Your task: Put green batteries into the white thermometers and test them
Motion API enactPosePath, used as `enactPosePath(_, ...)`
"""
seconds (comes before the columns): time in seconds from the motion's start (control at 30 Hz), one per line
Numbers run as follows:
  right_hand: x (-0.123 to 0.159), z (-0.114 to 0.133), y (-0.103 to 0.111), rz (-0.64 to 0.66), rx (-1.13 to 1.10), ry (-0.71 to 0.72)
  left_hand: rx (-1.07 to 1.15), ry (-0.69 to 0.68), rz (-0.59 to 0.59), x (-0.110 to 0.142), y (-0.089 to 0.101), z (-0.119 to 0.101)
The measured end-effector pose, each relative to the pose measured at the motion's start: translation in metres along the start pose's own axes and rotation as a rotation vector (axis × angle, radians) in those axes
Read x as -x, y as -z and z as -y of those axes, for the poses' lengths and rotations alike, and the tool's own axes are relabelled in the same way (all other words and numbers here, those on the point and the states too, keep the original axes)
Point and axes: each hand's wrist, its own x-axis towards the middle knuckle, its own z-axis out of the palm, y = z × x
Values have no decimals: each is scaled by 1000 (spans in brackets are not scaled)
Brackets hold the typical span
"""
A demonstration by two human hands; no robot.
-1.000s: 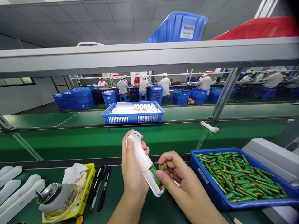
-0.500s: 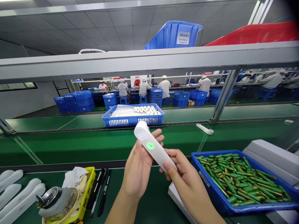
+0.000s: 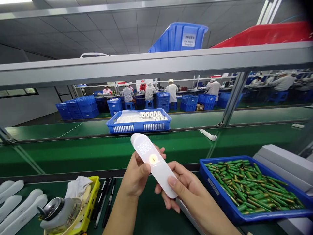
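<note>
A white handheld infrared thermometer (image 3: pixel 160 176) is held tilted in front of me, its upper end pointing up and left. Digits glow on its face, and a round button below them shines yellowish white. My right hand (image 3: pixel 186 189) grips the lower end, thumb on the front and fingers behind. My left hand (image 3: pixel 135 173) closes around the left edge near the button, its thumb against the side and its fingers partly hidden behind the body.
At right, a blue tray (image 3: pixel 202 169) holds many green batteries. A yellow basket (image 3: pixel 94 199) with a metal-topped bottle (image 3: pixel 61 212), several pens (image 3: pixel 104 199) and white thermometer bodies (image 3: pixel 23 209) lie left. Another thermometer (image 3: pixel 208 134) and a blue crate (image 3: pixel 139 127) sit beyond.
The button light went from green to yellowish white, and the display now shows digits. The thermometer has turned more face-on and shifted slightly left; my left fingers have closed on it.
</note>
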Motion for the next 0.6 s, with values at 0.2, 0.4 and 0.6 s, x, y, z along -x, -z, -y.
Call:
enactPosePath(0.2, 6, 9, 9, -60, 718, -89, -80, 255, -277, -14, 8, 6)
enactPosePath(0.4, 43, -36, 50, -155, 1692, -485, -439, 603, -533, -33, 91, 55)
enactPosePath(0.6, 88, -110, 113, -194, 1850, -85, -597, 626, -677, -31, 142, 95)
